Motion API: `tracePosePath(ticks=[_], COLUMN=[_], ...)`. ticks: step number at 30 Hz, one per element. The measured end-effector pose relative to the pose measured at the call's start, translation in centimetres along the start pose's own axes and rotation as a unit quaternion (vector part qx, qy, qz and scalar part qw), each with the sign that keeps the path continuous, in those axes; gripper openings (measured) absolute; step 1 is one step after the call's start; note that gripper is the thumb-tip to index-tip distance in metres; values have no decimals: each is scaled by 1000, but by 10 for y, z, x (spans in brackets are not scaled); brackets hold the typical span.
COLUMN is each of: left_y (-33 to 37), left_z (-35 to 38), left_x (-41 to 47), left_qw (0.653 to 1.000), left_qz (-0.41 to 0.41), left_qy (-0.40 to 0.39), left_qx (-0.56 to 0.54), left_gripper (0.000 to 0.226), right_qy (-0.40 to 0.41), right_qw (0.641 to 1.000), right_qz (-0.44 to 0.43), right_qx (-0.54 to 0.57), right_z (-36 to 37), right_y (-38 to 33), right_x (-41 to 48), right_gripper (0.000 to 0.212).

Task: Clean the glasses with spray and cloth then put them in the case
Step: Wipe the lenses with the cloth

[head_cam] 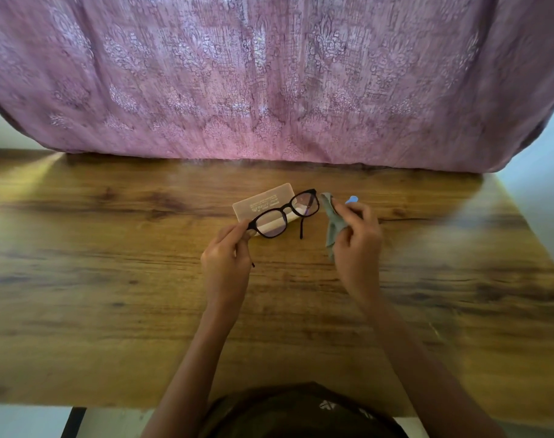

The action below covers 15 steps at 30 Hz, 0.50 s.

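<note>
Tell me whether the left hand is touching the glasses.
Touching. The head view shows the left hand pinching the glasses at one end of the black frame, thumb and fingertips closed on it.

Wood-grain table top (111,248), pale printed glasses case (263,202) lying flat toward far centre, small blue object (352,200) to its right, mostly hidden, purple patterned fabric (269,90) resting along far edge

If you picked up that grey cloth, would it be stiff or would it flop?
Probably floppy: the thin grey cloth droops and creases where it hangs from the right hand. It is likely very light, since a light pinch seems enough to carry it. It looks soft, so it should crumple rather than slide when pushed.
</note>
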<state>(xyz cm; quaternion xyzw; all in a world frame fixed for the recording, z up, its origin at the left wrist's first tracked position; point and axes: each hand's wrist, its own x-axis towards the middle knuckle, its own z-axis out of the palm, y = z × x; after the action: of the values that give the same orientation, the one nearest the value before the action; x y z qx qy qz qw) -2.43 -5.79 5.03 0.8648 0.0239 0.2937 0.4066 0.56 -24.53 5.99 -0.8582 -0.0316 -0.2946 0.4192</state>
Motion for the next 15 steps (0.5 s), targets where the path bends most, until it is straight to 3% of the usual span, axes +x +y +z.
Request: tracePosePath(ticks=[4,9,12,15], left_y=[0,-4,-7,-13], left_z=[-3,-8,-11,-15], left_x=[-1,-3,-5,-4], left_qw=[1000,999,998,996], left_qz=[5,27,43,64], left_qy=[-14,-33,-44,-66], left_qx=[1,-7,-1,-5], left_gripper=[25,25,26,24], right_qy=[-63,-103,-100,-104], right_qw=[991,924,896,883], right_qz=[101,264,303,322], right_qx=[54,256,308,325], right_z=[1,5,7,7], right_y=[10,7,3,2], right_x=[7,12,16,17], right_gripper=[39,22,4,6])
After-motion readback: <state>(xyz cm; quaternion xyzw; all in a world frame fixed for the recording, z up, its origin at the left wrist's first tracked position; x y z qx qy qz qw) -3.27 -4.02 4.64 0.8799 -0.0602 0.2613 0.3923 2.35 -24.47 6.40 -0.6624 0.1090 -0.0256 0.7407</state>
